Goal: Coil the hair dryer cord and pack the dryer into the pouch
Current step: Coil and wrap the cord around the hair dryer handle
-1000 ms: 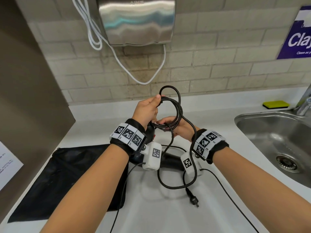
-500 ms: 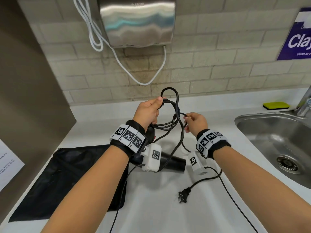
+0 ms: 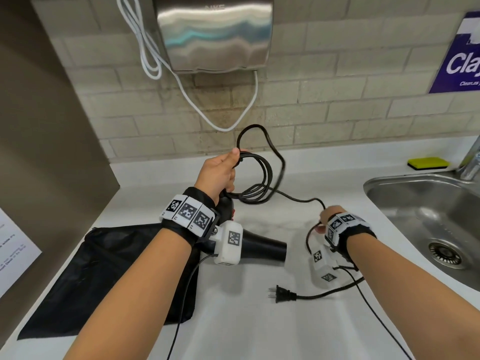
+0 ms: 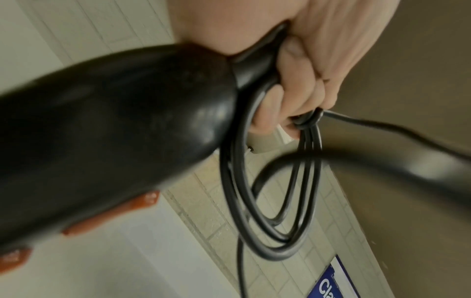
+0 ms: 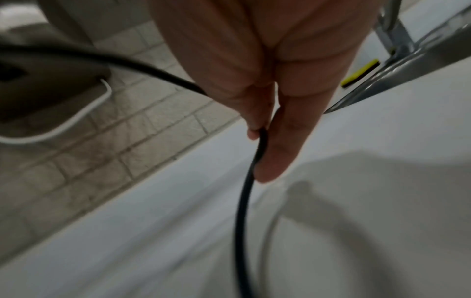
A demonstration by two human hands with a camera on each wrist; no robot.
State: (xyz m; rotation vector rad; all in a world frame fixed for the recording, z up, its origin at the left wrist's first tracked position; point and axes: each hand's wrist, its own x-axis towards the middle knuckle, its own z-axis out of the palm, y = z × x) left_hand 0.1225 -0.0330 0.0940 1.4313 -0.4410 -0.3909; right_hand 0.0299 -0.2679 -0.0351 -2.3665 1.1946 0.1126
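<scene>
Two bare hands work over a white countertop (image 3: 233,320). The left hand (image 3: 218,172) is up in the air, and its fingers (image 4: 300,66) are curled tight round the handle end of the black plastic hair dryer (image 3: 262,249) and round a bunch of loops of the thin black cord (image 3: 259,178). The loops hang down from the fist in rough rings, and one bigger loop sticks up above the thumb. The dryer's round barrel points to the right, just under the left wrist. Small red-orange buttons (image 4: 142,201) show on the dryer handle in the left wrist view.

From the loops the cord runs to the right, to the right hand (image 3: 328,216). This hand is lower and well apart from the left one. It pinches the cord between the thumb and a finger (image 5: 277,151), and the other fingers cannot be seen well. Past the pinch the cord drops down and curves back to the black two-pin plug (image 3: 281,293), which lies flat on the counter in front of the dryer.

The flat black cloth pouch (image 3: 104,276) lies on the counter to the left, partly under the left arm.

A shiny steel sink (image 3: 415,201) is on the right, with a yellow sponge (image 3: 428,162) behind it. A silver metal hand dryer box (image 3: 215,35) hangs on the tiled wall with a white cable (image 3: 233,126) looping below it
</scene>
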